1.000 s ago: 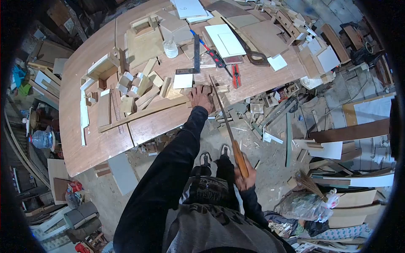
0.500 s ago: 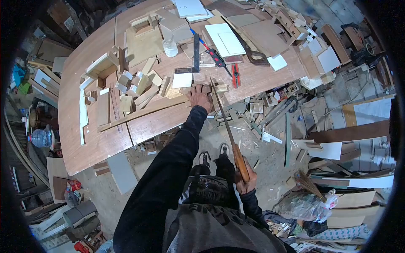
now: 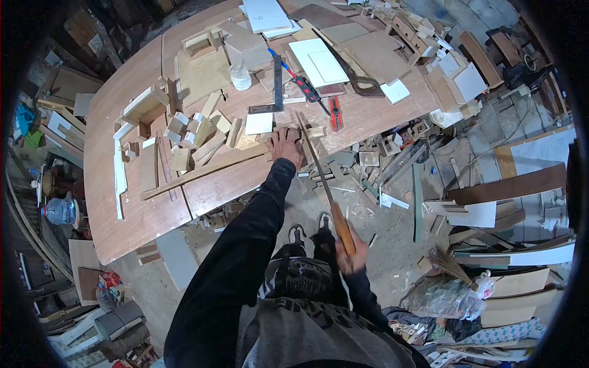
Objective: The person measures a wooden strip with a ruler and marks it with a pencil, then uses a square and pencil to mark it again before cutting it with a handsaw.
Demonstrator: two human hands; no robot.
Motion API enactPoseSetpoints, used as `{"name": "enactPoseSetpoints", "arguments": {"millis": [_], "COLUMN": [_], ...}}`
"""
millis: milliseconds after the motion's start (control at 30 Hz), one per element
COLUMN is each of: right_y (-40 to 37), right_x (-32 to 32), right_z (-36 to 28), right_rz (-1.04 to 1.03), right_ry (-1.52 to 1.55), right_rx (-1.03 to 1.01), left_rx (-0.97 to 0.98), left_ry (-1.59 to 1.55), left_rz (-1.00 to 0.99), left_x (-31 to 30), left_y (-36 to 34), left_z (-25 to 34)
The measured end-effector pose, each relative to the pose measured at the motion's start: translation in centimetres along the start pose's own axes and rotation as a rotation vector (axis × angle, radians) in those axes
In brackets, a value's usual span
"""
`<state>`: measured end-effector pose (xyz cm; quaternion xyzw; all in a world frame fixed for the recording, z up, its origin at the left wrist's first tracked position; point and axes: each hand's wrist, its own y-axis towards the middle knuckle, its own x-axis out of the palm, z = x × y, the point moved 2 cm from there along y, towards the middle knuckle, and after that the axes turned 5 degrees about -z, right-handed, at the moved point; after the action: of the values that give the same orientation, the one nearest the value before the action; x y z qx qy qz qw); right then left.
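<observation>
A handsaw with a long narrow blade and a wooden handle (image 3: 343, 228) is in my right hand (image 3: 351, 256), the fingers closed round the grip. Its blade (image 3: 320, 168) slants up from there to the table's front edge, just right of my left hand (image 3: 284, 147). That hand presses down on the right end of a long wooden strip (image 3: 211, 170), its fingers bent over the wood. Under the palm, the strip's end is hidden. Close by on the table are a white square piece (image 3: 259, 123), a black try square (image 3: 277, 86) and a red tool (image 3: 335, 113).
Small wood blocks (image 3: 199, 130) and a wooden frame (image 3: 147, 109) crowd the left of the table (image 3: 132, 236). Further back lie a second saw (image 3: 366, 86), white panels (image 3: 319, 62) and a clear jar (image 3: 240, 78). Offcuts litter the floor (image 3: 392, 245) beneath the right edge.
My right hand and the saw handle have shifted slightly forward, toward the table. The left hand stays at the strip's end, its fingers a little more spread. The whole view has shifted slightly.
</observation>
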<state>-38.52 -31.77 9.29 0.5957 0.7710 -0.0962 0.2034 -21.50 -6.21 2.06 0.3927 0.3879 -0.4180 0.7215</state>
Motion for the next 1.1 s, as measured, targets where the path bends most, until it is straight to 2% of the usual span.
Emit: {"name": "enactPoseSetpoints", "arguments": {"millis": [67,200,300,367,400,467,500,567,667,733,800,833,933,1033,1100], "right_y": [3.4,3.2,-1.1,-2.7,-1.8,2.0,3.5,5.6,1.5,-1.2,-2.1,-0.8,4.4,5.2,1.8], "right_x": [1.8,1.9,0.2,-0.4,0.1,1.4,1.7,2.7,1.5,1.0,0.0,-0.3,2.6,3.6,2.2], "right_z": [-0.1,0.2,0.6,0.7,0.9,0.4,0.2,-0.1,1.3,2.2,0.3,-1.0,0.0,1.7,1.7], "right_rz": [-0.019,-0.054,-0.019,-0.002,0.0,0.028,0.028,-0.104,-0.076,-0.07,0.018,-0.07,0.001,-0.034,-0.002], "right_ry": [0.007,-0.009,-0.018,0.384,0.384,-0.059,-0.056,-0.024,-0.009,0.106,-0.023,0.014,-0.027,0.033,0.04], "right_rx": [0.073,0.162,0.039,0.401,0.4,0.012,0.013,0.188,0.165,0.186,-0.034,0.069,0.029,0.126,0.072], "left_rx": [0.02,-0.008,-0.004,-0.006,0.001,0.011,0.021,0.013,-0.01,-0.026,-0.005,0.001,-0.006,-0.03,-0.019], "left_ry": [0.011,-0.005,0.017,0.009,0.004,-0.015,-0.028,-0.006,0.022,0.043,0.04,0.039,-0.034,0.008,0.015], "left_rz": [-0.015,-0.047,0.003,-0.002,-0.002,-0.022,-0.039,-0.024,-0.012,-0.019,-0.045,-0.047,-0.074,-0.106,-0.06], "left_x": [-0.1,-0.1,0.3,0.6,0.6,-0.1,-0.4,0.3,1.2,1.1,0.8,0.5,0.1,0.3,0.4], "left_y": [-0.1,-0.3,0.0,-0.2,0.0,-0.1,-0.1,-0.3,-0.1,0.0,-0.1,0.0,0.1,0.3,-0.2], "left_z": [0.0,0.0,-0.3,-0.5,-0.4,-0.1,0.0,-0.6,-0.7,-0.9,-0.8,-0.6,-0.2,-0.2,-0.5]}}
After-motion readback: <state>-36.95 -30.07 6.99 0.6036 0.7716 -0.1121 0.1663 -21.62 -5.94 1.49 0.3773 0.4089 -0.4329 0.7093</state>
